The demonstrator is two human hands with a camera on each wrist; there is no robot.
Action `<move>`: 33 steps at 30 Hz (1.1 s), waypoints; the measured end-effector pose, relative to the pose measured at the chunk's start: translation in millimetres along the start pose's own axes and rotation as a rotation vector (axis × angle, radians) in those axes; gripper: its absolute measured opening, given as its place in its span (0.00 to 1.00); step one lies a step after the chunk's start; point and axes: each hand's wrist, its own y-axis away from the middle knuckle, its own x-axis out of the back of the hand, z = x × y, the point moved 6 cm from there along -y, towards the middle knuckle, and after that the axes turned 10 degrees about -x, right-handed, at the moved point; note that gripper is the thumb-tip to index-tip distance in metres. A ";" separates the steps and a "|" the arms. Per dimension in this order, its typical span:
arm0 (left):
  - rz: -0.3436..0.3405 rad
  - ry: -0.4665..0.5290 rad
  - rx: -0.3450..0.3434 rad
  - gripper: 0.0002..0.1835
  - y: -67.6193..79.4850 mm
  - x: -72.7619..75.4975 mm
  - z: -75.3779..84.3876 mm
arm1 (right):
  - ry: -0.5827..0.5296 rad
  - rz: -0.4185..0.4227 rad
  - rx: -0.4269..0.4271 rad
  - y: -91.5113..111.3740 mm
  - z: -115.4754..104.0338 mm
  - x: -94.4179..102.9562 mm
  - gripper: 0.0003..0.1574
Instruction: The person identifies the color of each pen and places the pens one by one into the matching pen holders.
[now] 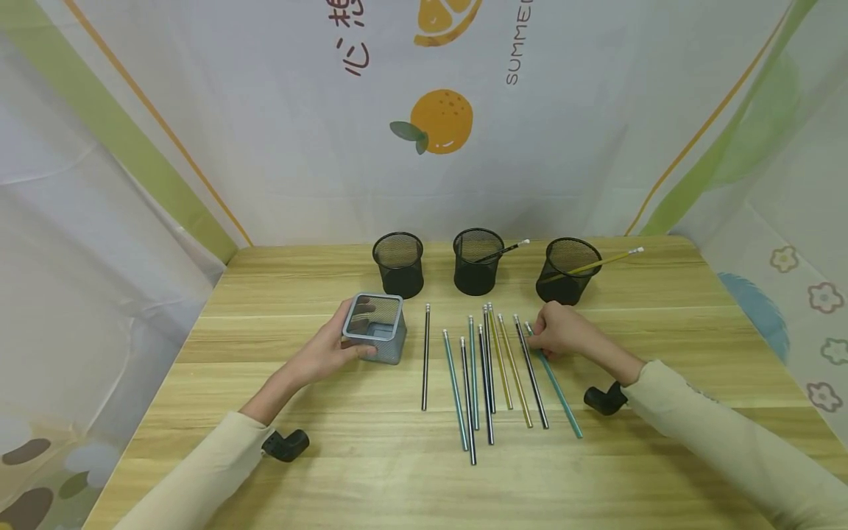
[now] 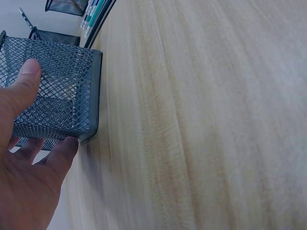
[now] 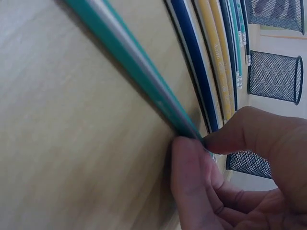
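Observation:
My left hand [image 1: 329, 350] grips a square grey mesh pen holder [image 1: 391, 346] by its sides; the holder stands upright on the table. In the left wrist view the thumb lies on the mesh [image 2: 62, 72] and the fingers reach round the other side. On the right, my right hand [image 1: 559, 329] pinches a green pencil [image 1: 563, 397] near its eraser end. The right wrist view shows thumb and forefinger closed on that green pencil [image 3: 139, 64], which lies along the table. Just left of it lies a dark blue pencil [image 1: 532, 375].
Several pencils [image 1: 454, 390] in green, dark and yellow lie in a loose row. Behind stand three round black mesh holders: the left one [image 1: 403, 280], the middle one [image 1: 475, 276] with a black pencil [image 1: 506, 251], and the right one [image 1: 559, 287] with a yellow pencil [image 1: 609, 259].

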 end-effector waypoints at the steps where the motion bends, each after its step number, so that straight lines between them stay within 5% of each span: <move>1: 0.001 0.000 0.004 0.44 -0.1 0.1 0.0 | 0.004 0.003 0.004 0.2 -0.1 0.1 0.17; 19: 0.010 -0.011 0.035 0.44 0.9 1.8 -2.8 | 0.172 0.090 -0.031 -1.8 -6.8 -5.6 0.32; 28: 0.006 -0.014 0.032 0.44 -0.1 -0.3 -1.1 | 0.065 0.026 -0.004 0.3 -0.9 -1.5 0.31; 33: 0.005 -0.014 0.025 0.45 -0.2 -0.5 1.3 | -0.045 -0.018 0.004 3.9 3.2 4.3 0.20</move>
